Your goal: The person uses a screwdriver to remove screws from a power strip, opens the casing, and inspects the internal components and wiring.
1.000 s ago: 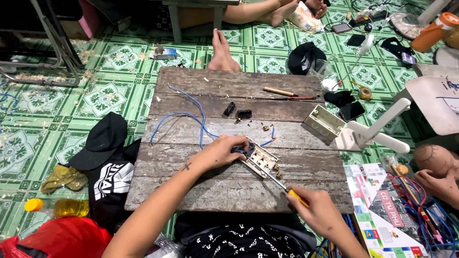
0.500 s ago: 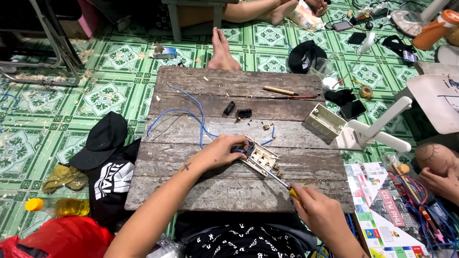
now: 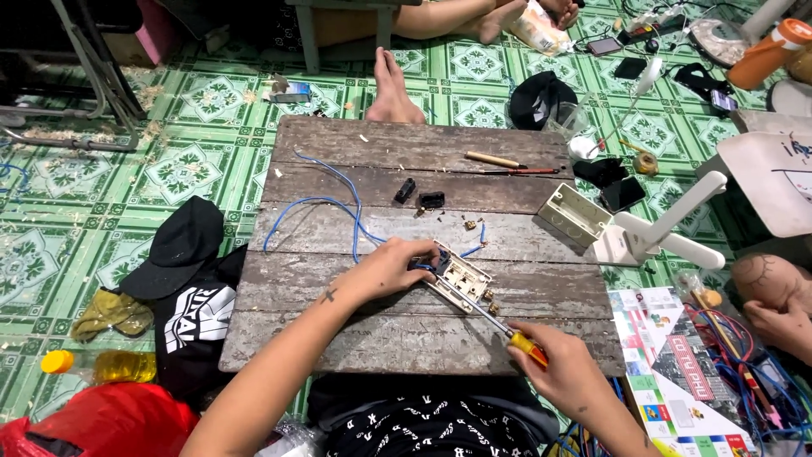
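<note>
Nothing much has shifted since the earlier frames: both hands stay where they were. At the middle of the weathered grey plank table (image 3: 338, 338) lies a cream rectangular plastic switch plate (image 3: 461, 283), tilted. The left hand (image 3: 391, 269) is pressed down on its upper-left end, fingers curled over it and over the blue wire (image 3: 338, 207) that runs in there. The right hand (image 3: 562, 368) is closed around the yellow-and-red handle of a slim screwdriver (image 3: 507, 326), whose metal tip meets the plate's lower edge. Further up the table lie two small black plastic parts (image 3: 420, 196), and a cream plastic wall box (image 3: 573, 214) sits at the right edge.
</note>
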